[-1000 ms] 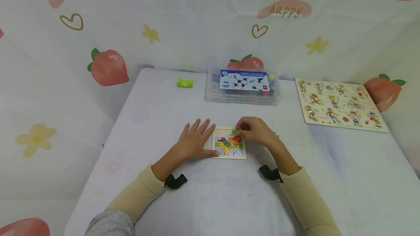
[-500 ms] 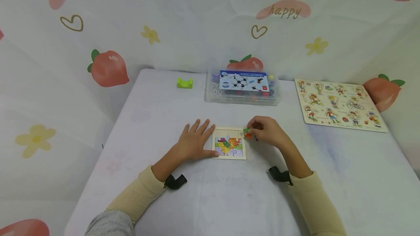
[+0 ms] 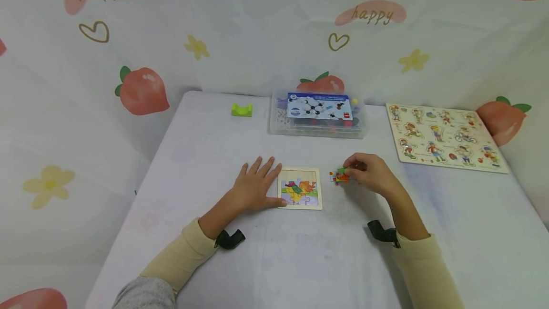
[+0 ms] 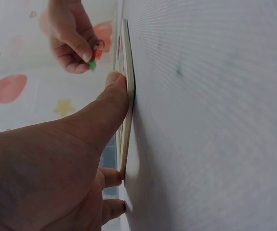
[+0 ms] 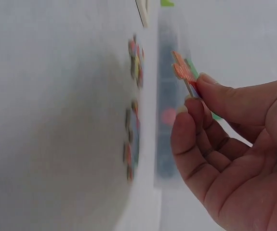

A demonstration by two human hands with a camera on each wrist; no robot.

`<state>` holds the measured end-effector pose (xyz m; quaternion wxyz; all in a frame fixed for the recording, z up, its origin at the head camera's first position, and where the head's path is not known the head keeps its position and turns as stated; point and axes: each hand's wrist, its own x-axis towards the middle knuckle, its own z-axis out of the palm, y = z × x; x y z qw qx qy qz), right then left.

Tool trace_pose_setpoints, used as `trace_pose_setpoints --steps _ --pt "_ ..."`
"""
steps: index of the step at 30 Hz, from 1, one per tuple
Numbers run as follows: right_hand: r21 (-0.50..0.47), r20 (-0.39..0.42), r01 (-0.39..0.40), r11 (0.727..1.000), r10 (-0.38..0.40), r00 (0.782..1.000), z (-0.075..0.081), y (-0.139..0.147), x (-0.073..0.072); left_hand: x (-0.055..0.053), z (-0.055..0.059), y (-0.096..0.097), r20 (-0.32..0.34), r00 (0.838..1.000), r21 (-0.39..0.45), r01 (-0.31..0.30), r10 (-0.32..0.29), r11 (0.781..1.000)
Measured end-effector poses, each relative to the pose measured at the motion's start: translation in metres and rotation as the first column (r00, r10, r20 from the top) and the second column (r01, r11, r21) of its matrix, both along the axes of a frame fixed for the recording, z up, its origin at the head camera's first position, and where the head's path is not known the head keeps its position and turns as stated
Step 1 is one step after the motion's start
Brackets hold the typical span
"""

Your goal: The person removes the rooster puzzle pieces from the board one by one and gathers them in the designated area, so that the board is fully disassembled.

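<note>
A small square jigsaw puzzle tray (image 3: 301, 174) with a pale wooden border lies flat on the table. Interlocked picture pieces (image 3: 296, 197) fill its lower part, and bare wood shows along the top. My left hand (image 3: 249, 189) is spread at the tray's left side, its thumb resting on the lower left corner and its straight fingers by the left edge. Right of the tray, my right hand (image 3: 372, 174) pinches an orange and green puzzle piece (image 5: 184, 70) between thumb and fingers, above the table. Loose puzzle pieces (image 5: 136, 60) lie below it, partly hidden in the head view.
A clear plastic case (image 3: 317, 129) with a molecule-picture label stands at the back. Left of it sits a lime green block (image 3: 242, 110) with a notched top. A large wooden board with figures (image 3: 446, 137) lies at the back right. Patterned cloth hangs behind the table.
My right hand has moved right from over the tray to above the loose pieces, still pinching the puzzle piece. The left hand has stayed at the tray.
</note>
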<state>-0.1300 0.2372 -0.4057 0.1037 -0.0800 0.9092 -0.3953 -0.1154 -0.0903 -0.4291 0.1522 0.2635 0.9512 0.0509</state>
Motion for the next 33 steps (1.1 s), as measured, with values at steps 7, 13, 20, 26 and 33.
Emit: trace_pose_setpoints --steps 7,13,20,26,33 --pt "0.004 0.03 -0.004 1.0 0.004 1.0 0.003 0.029 0.002 -0.001 0.001 0.0 -0.003 1.0 -0.005 0.001 -0.001 1.0" --pt "0.023 0.082 0.012 1.0 -0.014 0.997 0.004 0.054 0.003 0.0 0.001 0.0 -0.007 1.0 0.007 0.006 -0.006 1.0" --pt "0.039 0.106 0.028 0.999 -0.032 0.994 0.001 0.068 0.0 -0.002 -0.002 -0.002 -0.017 1.0 -0.004 0.01 -0.01 1.0" --pt "0.087 0.144 0.018 0.996 -0.03 0.989 -0.004 0.074 -0.002 -0.003 -0.005 -0.002 -0.013 1.0 0.012 0.009 -0.009 1.0" --pt "0.134 0.174 0.038 0.99 -0.061 0.983 -0.008 0.074 -0.003 -0.003 -0.004 -0.001 -0.004 1.0 0.005 0.004 -0.004 1.0"
